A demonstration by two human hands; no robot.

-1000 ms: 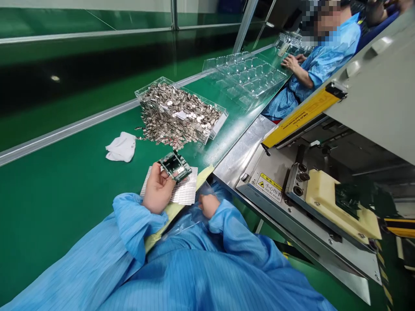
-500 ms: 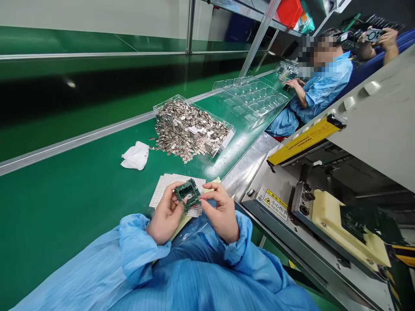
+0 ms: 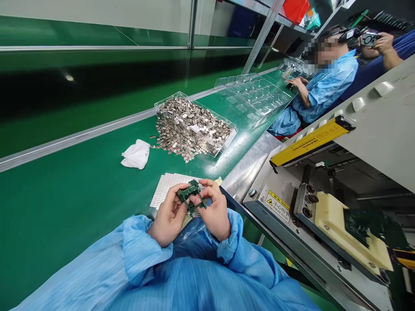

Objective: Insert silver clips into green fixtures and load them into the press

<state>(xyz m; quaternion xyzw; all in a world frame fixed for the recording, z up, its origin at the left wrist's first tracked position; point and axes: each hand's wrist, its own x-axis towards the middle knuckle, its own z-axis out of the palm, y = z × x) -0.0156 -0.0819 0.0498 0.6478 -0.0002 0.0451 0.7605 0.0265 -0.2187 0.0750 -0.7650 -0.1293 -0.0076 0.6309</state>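
A small dark green plastic frame [image 3: 192,190] with an open middle is held up between my two hands, tilted. My left hand [image 3: 169,216] pinches its left side between thumb and fingers. Around its right side curl the fingers of my right hand [image 3: 215,211], whose thumb reaches to the opening. Whether a smaller part sits under that thumb I cannot tell. Beneath the frame lies a white ridged sheet with rows of small segments [image 3: 164,185], partly covered by my hands.
A clear plastic tray [image 3: 231,140] heaped with small metal pieces [image 3: 194,125] spills onto the green table. A white cloth [image 3: 136,154] lies left of it. Clear compartment trays [image 3: 256,95] stand farther back. At right is a machine with a yellow bar [image 3: 313,140]; a co-worker [image 3: 327,90] sits beyond.
The green frame has been tilted and turned in my hands. My right hand has moved left, closing around its right side, with the thumb now at the opening.
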